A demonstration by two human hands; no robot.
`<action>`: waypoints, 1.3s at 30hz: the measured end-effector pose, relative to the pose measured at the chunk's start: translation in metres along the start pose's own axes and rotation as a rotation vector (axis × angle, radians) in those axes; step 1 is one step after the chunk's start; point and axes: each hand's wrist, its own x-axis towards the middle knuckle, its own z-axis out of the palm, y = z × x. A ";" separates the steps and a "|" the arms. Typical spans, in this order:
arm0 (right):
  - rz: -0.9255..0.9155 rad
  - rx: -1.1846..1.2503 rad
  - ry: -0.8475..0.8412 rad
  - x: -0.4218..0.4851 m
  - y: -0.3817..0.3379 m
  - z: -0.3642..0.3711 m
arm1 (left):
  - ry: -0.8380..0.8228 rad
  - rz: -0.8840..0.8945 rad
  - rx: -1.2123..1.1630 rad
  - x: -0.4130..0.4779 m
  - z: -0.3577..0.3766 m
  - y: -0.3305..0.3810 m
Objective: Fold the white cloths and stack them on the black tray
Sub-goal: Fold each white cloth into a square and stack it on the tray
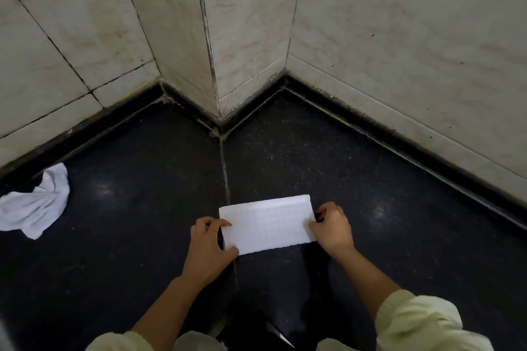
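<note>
Two white cloths are in view. One folded cloth (268, 224) lies flat as a neat rectangle on the dark speckled table (128, 236), near its front edge and across a pale seam in the stone. The second, a crumpled cloth (34, 208), sits well apart at the far left, close to the tiled wall (399, 51).

Two hands work the folded one. The left hand (208, 245) pinches its left short edge, forefinger on top at the upper corner and thumb at the lower corner, the other fingers curled. The right hand (333, 228) grips the right short edge, thumb laid on the cloth and fingers curled round the upper corner. Both forearms come out of pale cream sleeves (419, 322).
</note>
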 end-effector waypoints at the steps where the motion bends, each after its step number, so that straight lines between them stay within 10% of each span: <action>1: 0.038 0.019 -0.009 0.001 -0.002 -0.001 | -0.008 0.006 0.001 0.000 0.000 0.000; 11: 0.340 0.266 -0.140 0.011 -0.024 -0.003 | -0.043 0.007 -0.008 -0.001 -0.003 0.003; 39: -0.101 0.156 -0.396 -0.043 -0.127 0.070 | 0.005 0.002 -0.335 0.002 -0.003 -0.021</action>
